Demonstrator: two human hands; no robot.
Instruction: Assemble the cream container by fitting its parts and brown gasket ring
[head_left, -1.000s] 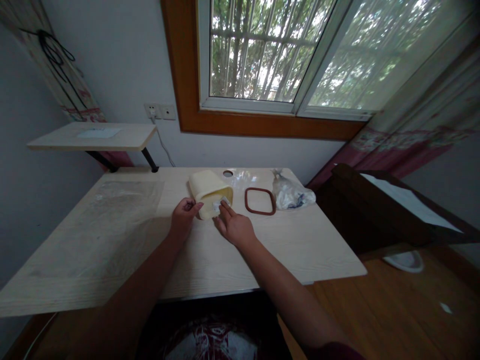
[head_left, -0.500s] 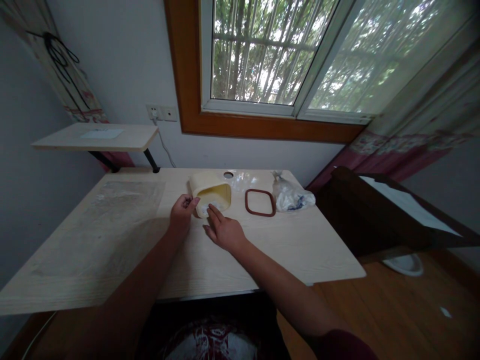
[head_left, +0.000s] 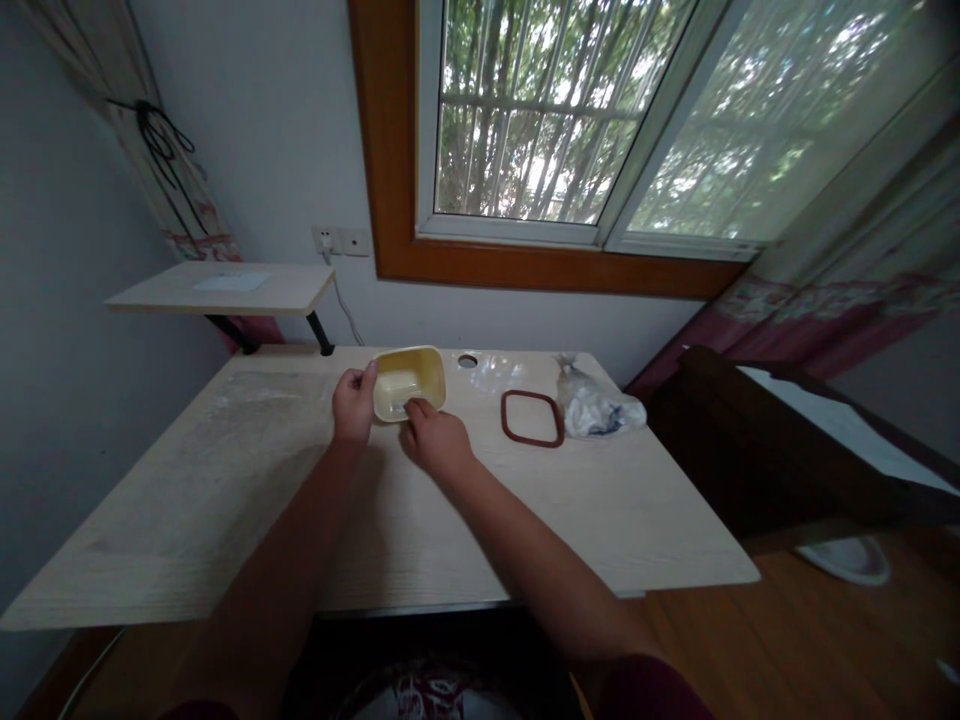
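Note:
A pale yellow plastic container [head_left: 409, 378] stands on the light wooden table [head_left: 390, 500], its opening tipped toward me. My left hand [head_left: 352, 402] grips its left rim with thumb and fingers. My right hand [head_left: 435, 440] is curled at the front rim, fingers pinched on a small white piece that reaches into the container. A dark red rectangular sealing ring [head_left: 532, 418] lies flat on the table to the right of the container.
A knotted clear plastic bag [head_left: 600, 408] lies beyond the ring. A small shelf [head_left: 225, 290] juts from the wall at the left. A dark wooden piece of furniture [head_left: 787, 440] stands right of the table. A round cable hole [head_left: 467, 360] is behind the container.
The container, lying on its side a second ago, has been turned so its opening faces up and toward me. My right hand moved left with the white piece into it.

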